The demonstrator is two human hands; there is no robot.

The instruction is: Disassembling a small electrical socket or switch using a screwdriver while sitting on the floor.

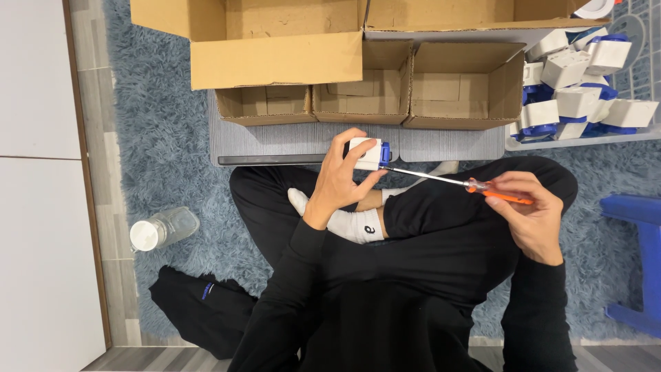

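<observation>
My left hand [342, 180] grips a small white block with a blue end [369, 153], held above my crossed legs. My right hand [529, 210] holds an orange-handled screwdriver [490, 191]. Its thin metal shaft [423, 176] runs left, and the tip meets the blue end of the block. I sit cross-legged in black clothes and white socks on a shaggy blue-grey rug [165, 145].
Three small open cardboard boxes [365, 93] sit in a row ahead of me, with larger cardboard boxes [275, 41] behind. A tray [585, 140] of several white-and-blue blocks is at the right. A plastic bottle [162, 229] lies left; a blue stool [637, 262] stands right.
</observation>
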